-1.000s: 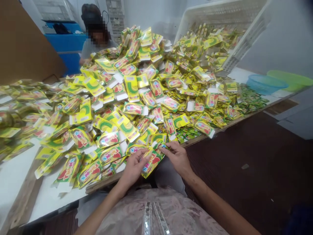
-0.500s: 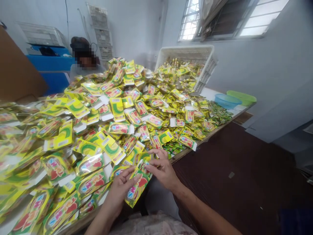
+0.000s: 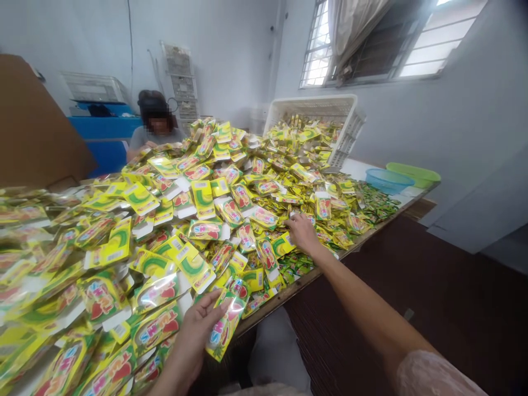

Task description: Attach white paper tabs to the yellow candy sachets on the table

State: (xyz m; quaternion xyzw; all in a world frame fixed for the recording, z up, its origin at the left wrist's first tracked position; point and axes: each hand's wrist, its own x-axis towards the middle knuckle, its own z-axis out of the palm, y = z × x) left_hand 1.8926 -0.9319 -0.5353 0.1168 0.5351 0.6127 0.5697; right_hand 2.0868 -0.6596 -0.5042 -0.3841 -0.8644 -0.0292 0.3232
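My left hand is closed round a small yellow-and-green printed carton near the table's front edge, thumb on its face. A small shiny piece with similar print shows at the carton's upper end; whether it sits inside or behind, I cannot tell. Reaching forward over the heap, my right hand has its fingers stretched out and slightly bent. Its fingertips are at the cartons, beside a white flap. Below that hand lie a yellow carton and several small green packets.
A large heap of cartons covers the table. A white crate tipped on its side spills more of them. Blue and green basins stand at the far right. Another person sits behind the heap. Brown cardboard rises at left.
My right hand has left the carton in my left hand and moved forward and right to the heap. My left hand keeps its carton, slightly lower. The view has tilted up a little.
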